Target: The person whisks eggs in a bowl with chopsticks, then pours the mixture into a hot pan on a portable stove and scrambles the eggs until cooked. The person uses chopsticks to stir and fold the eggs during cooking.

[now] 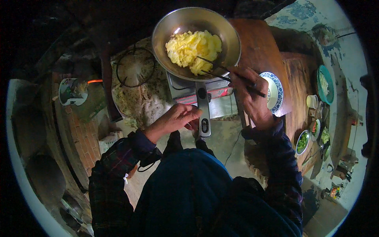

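A steel frying pan sits over a portable stove, its handle towards me. Scrambled egg lies in the pan. My right hand, at the pan's right rim, holds a pair of dark chopsticks whose tips reach the near edge of the egg. My left hand is at the left side of the pan handle, its thumb tip against the handle's edge; whether its fingers close around the handle is hidden. A white bowl with a blue patterned rim stands beside my right hand.
A round wire pot stand is on the stained surface left of the stove. On the wooden table at right are a bowl of chopped greens, a teal basket and several small dishes. A glowing orange stick lies by a white container at left.
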Demonstrator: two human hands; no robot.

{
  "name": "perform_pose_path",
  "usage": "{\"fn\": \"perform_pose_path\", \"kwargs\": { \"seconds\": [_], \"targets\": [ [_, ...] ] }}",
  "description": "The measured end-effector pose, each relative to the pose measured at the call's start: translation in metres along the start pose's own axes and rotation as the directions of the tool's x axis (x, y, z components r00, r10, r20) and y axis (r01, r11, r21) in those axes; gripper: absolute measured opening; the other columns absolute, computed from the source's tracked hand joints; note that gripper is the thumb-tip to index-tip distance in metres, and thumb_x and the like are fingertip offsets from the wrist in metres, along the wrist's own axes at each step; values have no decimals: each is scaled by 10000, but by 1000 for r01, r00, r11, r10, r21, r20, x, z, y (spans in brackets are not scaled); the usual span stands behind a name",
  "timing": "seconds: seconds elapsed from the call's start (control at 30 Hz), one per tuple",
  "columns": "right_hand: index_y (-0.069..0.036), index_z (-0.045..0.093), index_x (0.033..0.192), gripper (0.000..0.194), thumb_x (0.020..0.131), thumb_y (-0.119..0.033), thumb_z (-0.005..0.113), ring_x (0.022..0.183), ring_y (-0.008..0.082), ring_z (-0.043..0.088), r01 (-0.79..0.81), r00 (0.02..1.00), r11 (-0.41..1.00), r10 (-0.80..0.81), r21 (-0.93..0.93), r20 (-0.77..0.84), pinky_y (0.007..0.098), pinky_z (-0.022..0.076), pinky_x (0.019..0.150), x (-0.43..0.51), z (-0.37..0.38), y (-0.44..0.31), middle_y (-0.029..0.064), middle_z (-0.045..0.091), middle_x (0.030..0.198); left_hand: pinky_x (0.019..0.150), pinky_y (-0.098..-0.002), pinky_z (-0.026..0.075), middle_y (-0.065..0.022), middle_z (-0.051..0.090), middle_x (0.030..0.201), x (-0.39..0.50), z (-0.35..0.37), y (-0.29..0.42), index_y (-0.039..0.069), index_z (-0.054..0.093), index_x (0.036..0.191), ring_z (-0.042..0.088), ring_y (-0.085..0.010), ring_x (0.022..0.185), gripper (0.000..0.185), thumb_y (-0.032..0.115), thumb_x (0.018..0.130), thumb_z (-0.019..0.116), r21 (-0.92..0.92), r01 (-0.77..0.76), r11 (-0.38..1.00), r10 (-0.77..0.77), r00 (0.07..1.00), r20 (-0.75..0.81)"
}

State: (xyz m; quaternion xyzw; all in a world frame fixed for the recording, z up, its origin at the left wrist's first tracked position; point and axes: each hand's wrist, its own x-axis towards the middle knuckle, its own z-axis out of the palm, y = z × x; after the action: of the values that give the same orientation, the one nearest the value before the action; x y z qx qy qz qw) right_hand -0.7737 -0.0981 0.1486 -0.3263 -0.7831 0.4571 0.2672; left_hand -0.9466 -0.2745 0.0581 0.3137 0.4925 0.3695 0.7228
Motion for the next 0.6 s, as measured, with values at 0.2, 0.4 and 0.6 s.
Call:
{"fn": "perform_pose_path", "kwargs": {
  "seconds": [0.2, 0.4, 0.6],
  "targets": [
    [28, 664, 1038, 178, 870, 5, 612, 781, 222, 654, 98, 988, 991, -87, -87, 124, 309, 502, 689, -5, -7, -9, 160, 660, 892, 593, -228, 527, -27, 647, 898, 7, 13, 3, 48, 573, 1170, 623, -82, 770, 418, 404, 953, 597, -70, -17, 997, 21, 998, 55],
    [41, 622, 1116, 218, 909, -9, 573, 923, 270, 664, 76, 951, 955, -155, -285, -267, 328, 508, 810, -48, -80, 11, 191, 664, 974, 636, -259, 561, -48, 649, 908, 3, 10, 1, 37, 539, 1270, 646, -122, 811, 432, 332, 958, 589, -111, 14, 994, -6, 997, 71],
    [-15, 543, 1251, 325, 929, -47, 517, 1107, 376, 584, 36, 978, 683, -174, -730, -115, 413, 481, 928, -103, -126, 133, 213, 583, 1210, 650, -258, 577, -26, 616, 851, -1, 1, -10, 17, 565, 1199, 638, -108, 773, 447, 381, 940, 601, -156, -14, 988, 6, 999, -50]
  ]
}}
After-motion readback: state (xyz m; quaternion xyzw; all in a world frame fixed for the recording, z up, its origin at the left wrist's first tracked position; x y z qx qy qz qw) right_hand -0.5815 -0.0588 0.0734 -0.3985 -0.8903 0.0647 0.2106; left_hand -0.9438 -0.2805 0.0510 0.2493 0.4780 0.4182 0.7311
